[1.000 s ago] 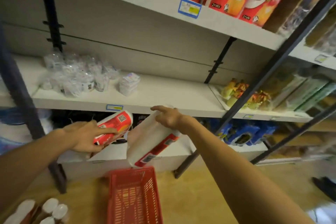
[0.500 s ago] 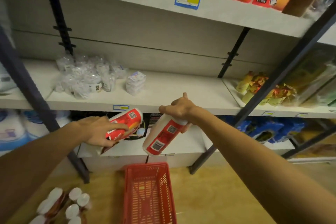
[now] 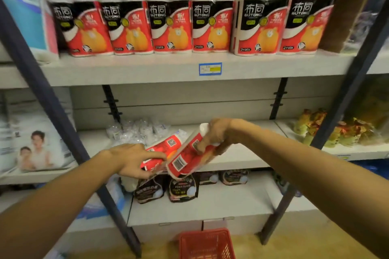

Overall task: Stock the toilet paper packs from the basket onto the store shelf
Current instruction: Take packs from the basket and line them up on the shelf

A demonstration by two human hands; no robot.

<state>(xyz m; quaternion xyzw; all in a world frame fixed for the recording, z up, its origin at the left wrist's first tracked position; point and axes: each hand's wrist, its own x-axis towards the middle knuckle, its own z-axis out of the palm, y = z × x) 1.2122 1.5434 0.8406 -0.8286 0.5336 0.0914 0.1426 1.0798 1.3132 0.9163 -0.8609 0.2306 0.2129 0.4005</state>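
Left hand [image 3: 132, 160] grips one pack [image 3: 162, 153], fingers [image 3: 155, 154] curled over its red wrap. Right hand [image 3: 216, 134] holds a second pack [image 3: 185, 160] from above, fingers wrapped round its upper end, barcode end tilted down. The two packs touch in front of the middle shelf [image 3: 242, 160]. The red basket [image 3: 207, 244] sits on the floor below. A row of matching packs [image 3: 212, 25] stands upright on the top shelf [image 3: 147, 71]

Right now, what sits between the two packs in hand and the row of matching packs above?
In the head view: bare back panel and the upper shelf edge with its blue price tag.
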